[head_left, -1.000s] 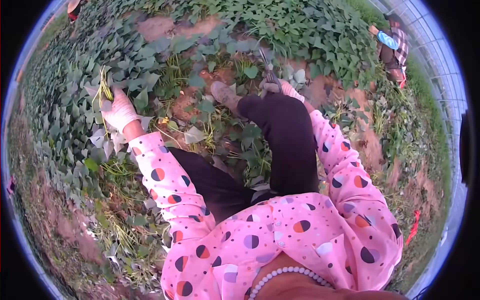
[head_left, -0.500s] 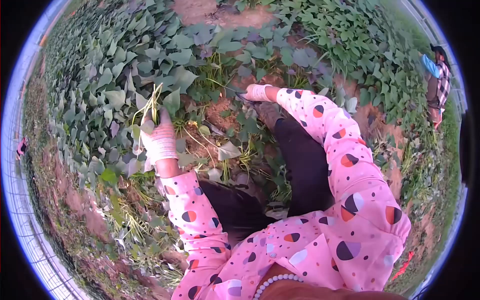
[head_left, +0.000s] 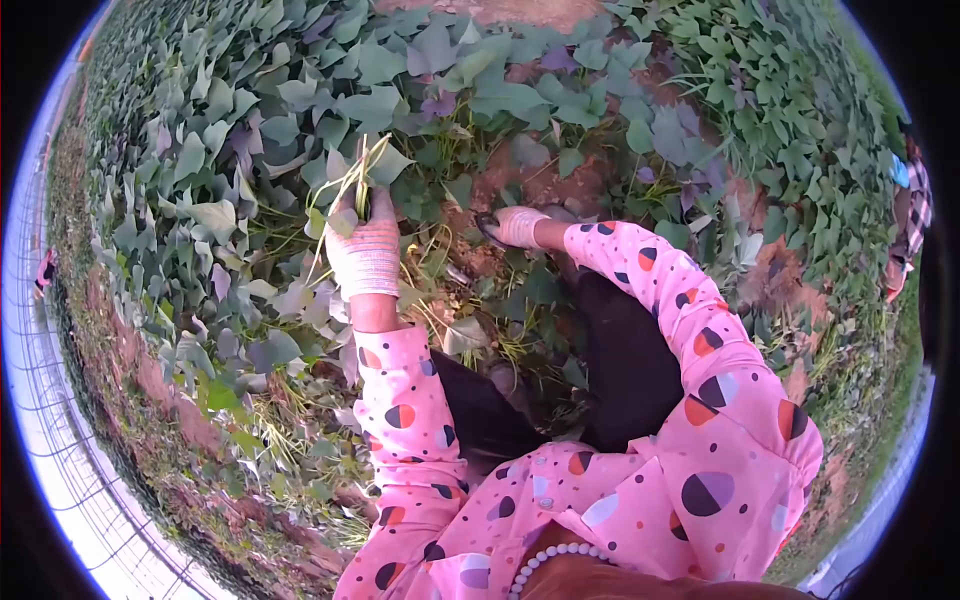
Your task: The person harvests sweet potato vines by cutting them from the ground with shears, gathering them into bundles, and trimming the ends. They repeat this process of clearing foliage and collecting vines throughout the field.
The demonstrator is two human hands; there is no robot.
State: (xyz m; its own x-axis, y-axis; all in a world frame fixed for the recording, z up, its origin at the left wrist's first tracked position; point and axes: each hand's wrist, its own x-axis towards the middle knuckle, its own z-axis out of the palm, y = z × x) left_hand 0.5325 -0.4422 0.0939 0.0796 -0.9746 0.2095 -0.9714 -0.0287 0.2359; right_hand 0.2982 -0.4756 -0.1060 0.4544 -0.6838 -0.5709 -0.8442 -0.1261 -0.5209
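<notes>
My left hand [head_left: 364, 245], in a pale knitted glove with darker fingertips, is closed round a bunch of cut leafy vine stems [head_left: 368, 165]. Their pale ends stick up past my fingers, and some leaves hang at the side. To the right, my right hand [head_left: 519, 227], gloved too, is low over the soil beside the plants. It is closed on a small dark tool [head_left: 487, 224] that looks like scissors; only a dark curved part shows, and the blades cannot be made out. Broad-leaved vines [head_left: 375, 105] grow just beyond both hands.
Dense vines spread ahead and to both sides, with reddish soil [head_left: 560, 185] between rows. My dark-trousered legs [head_left: 635, 350] are bent below my arms. Cut stubble [head_left: 285, 430] lies at lower left. Another person [head_left: 912, 215] is at the far right, and a distant figure [head_left: 45, 272] at the left.
My left hand has moved right and slightly up in view with the stems still in it. My right hand sits a little lower, and the view has shifted.
</notes>
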